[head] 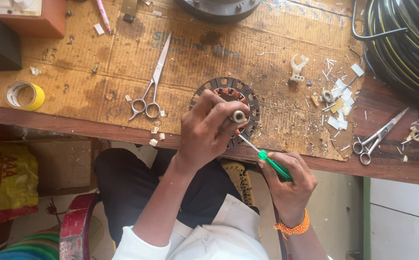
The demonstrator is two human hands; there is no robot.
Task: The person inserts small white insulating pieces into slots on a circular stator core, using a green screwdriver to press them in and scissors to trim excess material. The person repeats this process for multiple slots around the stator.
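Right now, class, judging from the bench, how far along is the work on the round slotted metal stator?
Done: paper offcuts litter the cardboard, and copper winding shows in the round slotted metal stator. In hand: the left hand steadies the stator, pinching a small white piece, while the right hand works a green-handled screwdriver at its edge. How much is left cannot be told: hands hide most slots.

Left hand point(208, 126): forearm bare, reaching far from the body, wrist bent, fingers curled down in a pinch. Right hand point(289, 180): nearer, to the right, fingers closed in a grip, wrist turned inward.
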